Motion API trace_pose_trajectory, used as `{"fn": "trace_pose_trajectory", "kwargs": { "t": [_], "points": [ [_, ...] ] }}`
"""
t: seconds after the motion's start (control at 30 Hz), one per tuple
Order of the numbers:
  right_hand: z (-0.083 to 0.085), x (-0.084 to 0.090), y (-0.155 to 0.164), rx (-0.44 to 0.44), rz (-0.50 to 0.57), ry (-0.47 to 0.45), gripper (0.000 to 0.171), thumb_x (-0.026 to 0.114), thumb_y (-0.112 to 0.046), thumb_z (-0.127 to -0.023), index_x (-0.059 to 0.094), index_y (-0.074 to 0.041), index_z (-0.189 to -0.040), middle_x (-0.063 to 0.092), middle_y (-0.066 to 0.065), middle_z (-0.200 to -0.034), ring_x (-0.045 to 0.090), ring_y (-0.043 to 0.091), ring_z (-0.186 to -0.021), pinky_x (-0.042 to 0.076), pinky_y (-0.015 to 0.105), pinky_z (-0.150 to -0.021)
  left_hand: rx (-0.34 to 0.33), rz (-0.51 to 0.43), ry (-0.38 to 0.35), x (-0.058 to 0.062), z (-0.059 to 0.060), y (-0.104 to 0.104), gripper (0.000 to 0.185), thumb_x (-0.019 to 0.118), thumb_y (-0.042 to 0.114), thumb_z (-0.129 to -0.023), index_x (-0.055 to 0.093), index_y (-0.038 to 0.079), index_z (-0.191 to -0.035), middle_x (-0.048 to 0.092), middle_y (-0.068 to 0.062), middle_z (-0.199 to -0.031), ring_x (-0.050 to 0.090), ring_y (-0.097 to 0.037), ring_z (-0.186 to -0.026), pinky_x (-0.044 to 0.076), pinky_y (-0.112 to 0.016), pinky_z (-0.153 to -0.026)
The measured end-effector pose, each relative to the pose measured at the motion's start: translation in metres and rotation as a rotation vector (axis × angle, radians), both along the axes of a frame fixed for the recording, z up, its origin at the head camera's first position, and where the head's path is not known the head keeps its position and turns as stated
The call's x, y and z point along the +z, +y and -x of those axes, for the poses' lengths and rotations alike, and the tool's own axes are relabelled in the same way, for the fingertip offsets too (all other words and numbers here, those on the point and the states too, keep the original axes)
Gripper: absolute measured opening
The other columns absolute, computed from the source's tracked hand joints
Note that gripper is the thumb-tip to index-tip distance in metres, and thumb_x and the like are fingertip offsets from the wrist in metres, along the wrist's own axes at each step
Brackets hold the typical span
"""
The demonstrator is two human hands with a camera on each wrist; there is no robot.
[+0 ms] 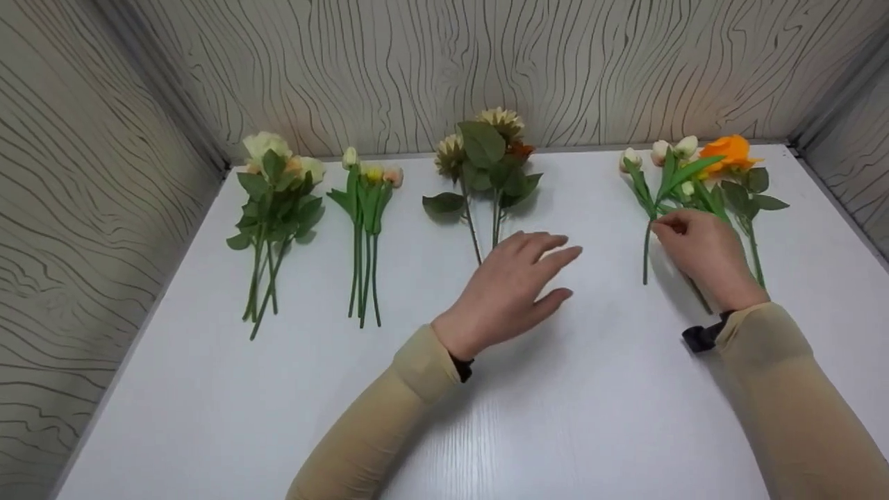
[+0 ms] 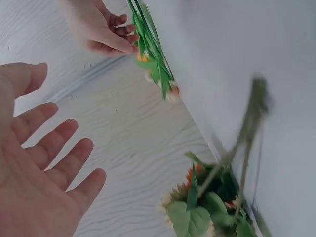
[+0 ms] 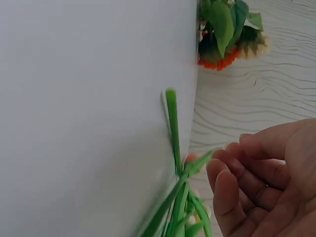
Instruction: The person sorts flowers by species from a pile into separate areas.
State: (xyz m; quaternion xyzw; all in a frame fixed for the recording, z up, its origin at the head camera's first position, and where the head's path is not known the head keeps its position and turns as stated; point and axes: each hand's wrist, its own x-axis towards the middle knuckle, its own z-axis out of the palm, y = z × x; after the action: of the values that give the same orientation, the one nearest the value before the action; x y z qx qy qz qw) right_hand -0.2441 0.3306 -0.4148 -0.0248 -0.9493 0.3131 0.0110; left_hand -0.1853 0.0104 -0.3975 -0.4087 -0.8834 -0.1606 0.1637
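Observation:
Four bunches of artificial flowers lie on a white table [image 1: 444, 430]. My right hand [image 1: 663, 226] rests over the right bunch [image 1: 722, 156], which has an orange bloom and white buds. Its curled fingertips [image 3: 219, 170] are at the green stems [image 3: 173, 128], with nothing between them. The left wrist view shows the right hand [image 2: 126, 37] beside the same stems [image 2: 153, 64]. My left hand [image 1: 559, 274] hovers open, fingers spread, just right of the stems of the middle bunch [image 1: 486, 153]. It holds nothing, and its palm [image 2: 34, 197] is bare.
A bunch of small tulip buds [image 1: 366, 208] and a pale rose bunch [image 1: 274, 187] lie at the back left. Wood-grain panels [image 1: 444, 62] wall in the table at the back and both sides. Both forearms wear tan sleeves.

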Motion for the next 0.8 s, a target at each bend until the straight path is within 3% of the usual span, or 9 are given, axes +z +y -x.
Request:
{"fn": "trace_pose_trajectory", "kwargs": {
  "t": [0.17, 0.37, 0.53, 0.8],
  "points": [
    [-0.007, -0.005, 0.016, -0.012, -0.070, -0.051, 0.044, 0.059, -0.035, -0.104, 0.066, 0.003, -0.124, 0.066, 0.024, -0.114, 0.056, 0.035, -0.093, 0.050, 0.045, -0.075, -0.010, 0.092, 0.010, -0.010, -0.008, 0.013, 0.057, 0.061, 0.040, -0.103, 0.047, 0.019, -0.154, 0.049, -0.004, -0.153, 0.043, -0.022, -0.141, 0.022, -0.039, -0.123],
    [-0.014, -0.009, 0.023, 0.037, -0.160, -0.086, 0.039, 0.066, -0.027, -0.100, 0.069, 0.010, -0.113, 0.068, 0.026, -0.101, 0.057, 0.033, -0.079, 0.048, 0.040, -0.062, -0.003, 0.173, 0.005, -0.020, -0.009, 0.014, 0.060, 0.060, 0.043, -0.103, 0.043, 0.020, -0.156, 0.045, -0.004, -0.156, 0.039, -0.024, -0.145, 0.022, -0.044, -0.123],
    [-0.017, -0.005, 0.025, 0.042, -0.219, -0.116, 0.031, 0.068, -0.019, -0.096, 0.070, 0.011, -0.100, 0.068, 0.022, -0.087, 0.056, 0.032, -0.071, 0.045, 0.040, -0.058, -0.008, 0.179, -0.014, -0.020, -0.007, 0.014, 0.059, 0.060, 0.042, -0.103, 0.044, 0.020, -0.156, 0.044, -0.005, -0.157, 0.037, -0.025, -0.146, 0.021, -0.045, -0.123],
    [-0.015, 0.001, 0.022, 0.015, -0.227, -0.161, 0.024, 0.063, -0.013, -0.094, 0.069, 0.011, -0.095, 0.067, 0.024, -0.086, 0.058, 0.036, -0.073, 0.049, 0.045, -0.058, -0.024, 0.163, -0.023, -0.020, -0.004, 0.013, 0.056, 0.060, 0.041, -0.104, 0.047, 0.019, -0.154, 0.045, -0.004, -0.157, 0.037, -0.024, -0.146, 0.021, -0.044, -0.124]
  ]
}}
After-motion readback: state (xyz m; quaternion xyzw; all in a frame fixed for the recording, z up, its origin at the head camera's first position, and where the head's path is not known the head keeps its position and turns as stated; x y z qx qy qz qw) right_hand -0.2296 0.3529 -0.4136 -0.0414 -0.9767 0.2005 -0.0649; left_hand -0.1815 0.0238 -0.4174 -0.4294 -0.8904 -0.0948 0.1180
